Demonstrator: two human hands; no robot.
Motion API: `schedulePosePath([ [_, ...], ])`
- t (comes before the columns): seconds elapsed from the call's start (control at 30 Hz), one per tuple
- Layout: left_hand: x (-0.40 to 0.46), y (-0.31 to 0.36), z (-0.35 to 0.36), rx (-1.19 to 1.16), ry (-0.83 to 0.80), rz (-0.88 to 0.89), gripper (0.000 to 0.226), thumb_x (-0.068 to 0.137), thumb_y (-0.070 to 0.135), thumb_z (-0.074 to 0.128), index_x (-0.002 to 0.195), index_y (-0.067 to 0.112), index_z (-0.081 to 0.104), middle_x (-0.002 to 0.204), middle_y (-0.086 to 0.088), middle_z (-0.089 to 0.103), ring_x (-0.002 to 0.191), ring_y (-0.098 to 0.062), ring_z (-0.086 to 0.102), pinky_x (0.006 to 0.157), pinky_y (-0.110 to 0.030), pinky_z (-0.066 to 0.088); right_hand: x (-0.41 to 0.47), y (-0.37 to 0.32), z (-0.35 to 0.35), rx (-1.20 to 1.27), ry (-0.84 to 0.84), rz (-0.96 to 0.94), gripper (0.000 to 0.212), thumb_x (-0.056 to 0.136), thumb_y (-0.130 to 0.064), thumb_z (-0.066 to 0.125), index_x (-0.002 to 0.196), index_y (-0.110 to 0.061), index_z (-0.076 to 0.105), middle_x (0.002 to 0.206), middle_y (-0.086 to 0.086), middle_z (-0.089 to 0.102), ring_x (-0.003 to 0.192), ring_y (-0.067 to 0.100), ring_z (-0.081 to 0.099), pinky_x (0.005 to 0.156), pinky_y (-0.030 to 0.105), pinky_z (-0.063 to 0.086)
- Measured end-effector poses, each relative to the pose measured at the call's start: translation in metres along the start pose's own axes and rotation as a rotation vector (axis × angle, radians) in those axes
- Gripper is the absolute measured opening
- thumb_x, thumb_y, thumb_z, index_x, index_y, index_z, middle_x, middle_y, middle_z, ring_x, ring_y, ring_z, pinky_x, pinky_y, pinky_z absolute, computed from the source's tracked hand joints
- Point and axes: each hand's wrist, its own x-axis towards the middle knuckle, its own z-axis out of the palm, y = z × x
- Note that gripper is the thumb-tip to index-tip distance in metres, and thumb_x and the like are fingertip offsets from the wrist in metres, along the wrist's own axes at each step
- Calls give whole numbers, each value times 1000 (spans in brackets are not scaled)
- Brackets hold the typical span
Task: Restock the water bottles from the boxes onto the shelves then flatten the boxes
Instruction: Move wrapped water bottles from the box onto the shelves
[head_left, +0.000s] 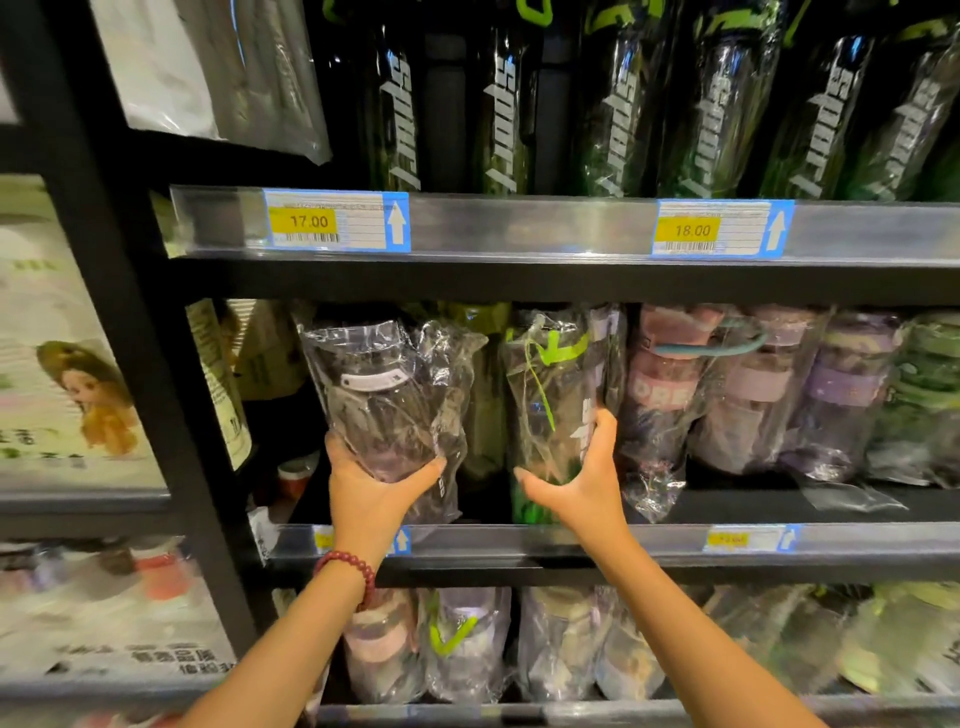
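Observation:
My left hand (371, 491) grips the base of a dark water bottle in clear plastic wrap (387, 400), held upright just above the middle shelf (519, 540) at its left end. My right hand (576, 475) cups the lower side of a wrapped black bottle with a green strap (553, 389) that stands beside it on the same shelf. Pink, purple and green wrapped bottles (753, 389) fill the shelf to the right. No boxes are in view.
Tall black "Sport" bottles (613, 104) line the upper shelf, above price tags reading 17.00 (309, 221) and 18.00 (693, 230). More wrapped bottles (467, 639) sit on the lower shelf. A black upright post (156, 338) borders the bay on the left, with packaged goods beyond it.

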Motion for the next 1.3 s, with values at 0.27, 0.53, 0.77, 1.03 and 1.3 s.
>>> schedulePosePath([
  [0.27, 22, -2, -22, 183, -171, 5, 104, 50, 25, 92, 136, 13, 36, 123, 3, 55, 111, -11, 53, 95, -25, 39, 1, -7, 13, 70, -92, 120, 82, 66, -13, 85, 116, -22, 21, 110, -21, 40, 98, -1, 50, 82, 8, 38],
  [0.53, 25, 0, -20, 230, -125, -25, 93, 54, 27, 91, 128, 11, 38, 119, -2, 55, 104, -14, 52, 91, -26, 41, 5, -21, 29, 132, -229, 261, 74, 73, -12, 80, 114, -21, 20, 99, -25, 34, 86, -8, 44, 61, -2, 39],
  [0.77, 30, -3, -30, 253, -183, -32, 97, 52, 29, 91, 131, 14, 36, 127, -1, 53, 113, -14, 51, 98, -31, 40, 10, -20, 24, 132, -345, 360, 81, 74, -23, 80, 127, -16, 19, 125, -7, 28, 124, 11, 29, 95, 25, 33],
  [1.03, 28, -9, -36, 265, -223, -67, 122, 51, 41, 89, 145, 11, 18, 144, -4, 38, 128, -18, 40, 108, -33, 32, 11, -20, 7, 129, -403, 306, 43, 77, -12, 77, 88, -29, 39, 89, -12, 45, 81, -1, 48, 66, 13, 40],
  [1.3, 26, -8, -40, 271, -256, -64, 110, 54, 36, 89, 140, 17, 24, 135, 1, 43, 120, -14, 44, 105, -34, 37, -3, -18, 30, -13, -50, 137, 57, 69, -19, 83, 100, -18, 35, 93, -13, 49, 82, -2, 51, 65, 4, 39],
])
